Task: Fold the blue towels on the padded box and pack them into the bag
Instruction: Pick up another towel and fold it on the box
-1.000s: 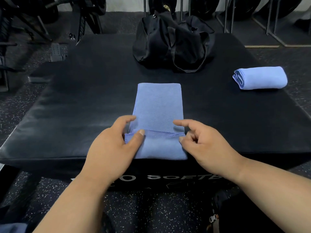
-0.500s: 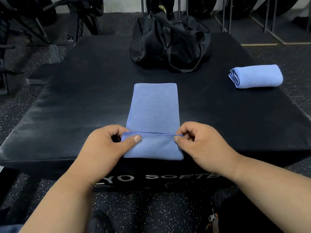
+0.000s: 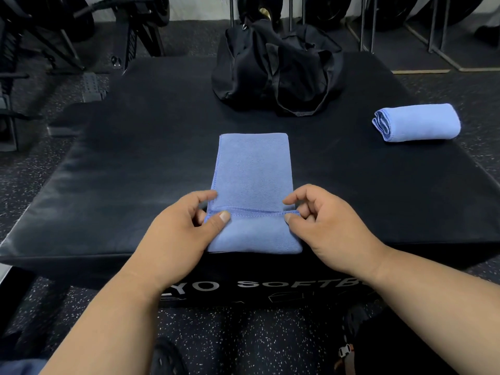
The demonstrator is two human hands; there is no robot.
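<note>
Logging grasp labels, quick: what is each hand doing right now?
Left hand: pinches the folded edge of the blue towel.
Right hand: pinches the same edge at its other end.

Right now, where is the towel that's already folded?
In the head view the folded towel lies alone on the right side of the padded box, right of the black bag and beyond the right hand.
</note>
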